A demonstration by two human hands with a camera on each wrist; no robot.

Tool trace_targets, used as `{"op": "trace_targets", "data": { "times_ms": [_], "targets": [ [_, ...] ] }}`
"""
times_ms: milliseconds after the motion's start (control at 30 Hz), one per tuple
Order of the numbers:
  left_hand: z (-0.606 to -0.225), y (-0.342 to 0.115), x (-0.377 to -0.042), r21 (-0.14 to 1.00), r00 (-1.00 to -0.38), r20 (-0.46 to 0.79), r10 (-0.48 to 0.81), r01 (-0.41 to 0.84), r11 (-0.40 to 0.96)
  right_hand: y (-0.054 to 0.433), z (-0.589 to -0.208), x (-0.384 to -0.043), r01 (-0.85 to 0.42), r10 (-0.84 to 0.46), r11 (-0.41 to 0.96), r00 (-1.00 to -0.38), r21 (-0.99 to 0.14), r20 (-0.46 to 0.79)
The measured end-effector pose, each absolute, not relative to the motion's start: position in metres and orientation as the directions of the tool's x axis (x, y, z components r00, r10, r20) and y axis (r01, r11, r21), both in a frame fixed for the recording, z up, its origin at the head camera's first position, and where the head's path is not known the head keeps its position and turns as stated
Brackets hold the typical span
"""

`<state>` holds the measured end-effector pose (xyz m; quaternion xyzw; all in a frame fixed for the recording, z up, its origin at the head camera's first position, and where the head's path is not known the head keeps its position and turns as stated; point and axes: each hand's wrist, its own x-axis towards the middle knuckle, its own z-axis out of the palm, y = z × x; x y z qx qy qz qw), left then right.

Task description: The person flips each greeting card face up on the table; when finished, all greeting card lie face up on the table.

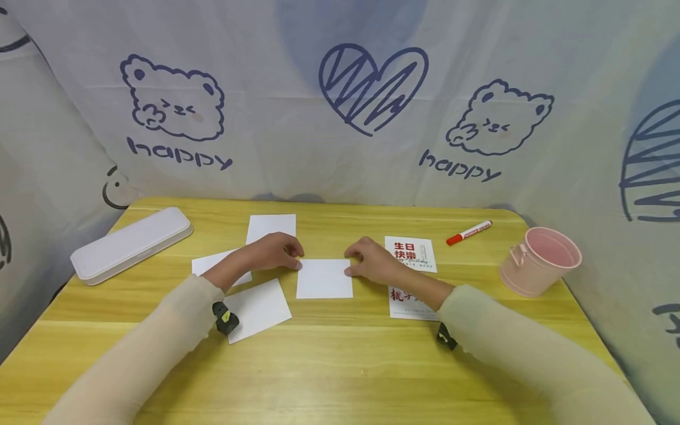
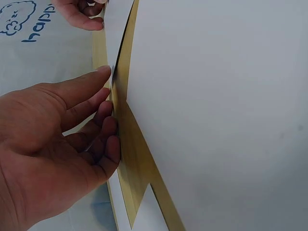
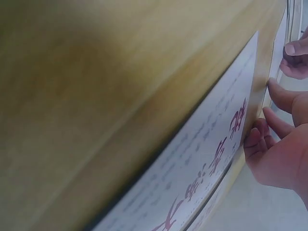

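Observation:
A blank white card [image 1: 324, 282] lies at the middle of the table, between the two hands. My left hand [image 1: 272, 251] pinches its left edge near the top corner, thumb [image 2: 98, 76] against the edge and the other fingers curled. At the opposite edge my right hand [image 1: 374, 261] pinches the card between thumb and forefinger. Several more blank white cards, such as the near one [image 1: 259, 311], lie under and around the left forearm. Beside the right hand are a birthday card [image 1: 425, 251] with red characters and a second printed card [image 1: 411, 310], partly hidden by the forearm.
A white pencil case [image 1: 133, 245] lies at the table's left. A red-capped marker [image 1: 470, 232] is at the back right, near a pink bucket [image 1: 533, 274]. A printed curtain [image 1: 276, 130] hangs behind the wooden table [image 1: 319, 366].

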<state>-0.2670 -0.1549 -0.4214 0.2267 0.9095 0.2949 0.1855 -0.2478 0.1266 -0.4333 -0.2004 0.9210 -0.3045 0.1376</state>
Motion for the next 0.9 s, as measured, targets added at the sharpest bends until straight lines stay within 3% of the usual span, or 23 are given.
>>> {"op": "trace_targets", "data": {
  "times_ms": [700, 900],
  "targets": [
    [-0.416, -0.151, -0.271, 0.608, -0.813, -0.232, 0.534, 0.308, 0.732, 0.118, -0.428, -0.248, -0.240, -0.393, 0.814, -0.898, -0.529, -0.197],
    [-0.411, -0.151, -0.270, 0.668, -0.826, -0.234, 0.514, 0.247, 0.702, 0.123, -0.425, -0.251, -0.228, -0.405, 0.767, -0.897, -0.600, -0.176]
  ]
}}
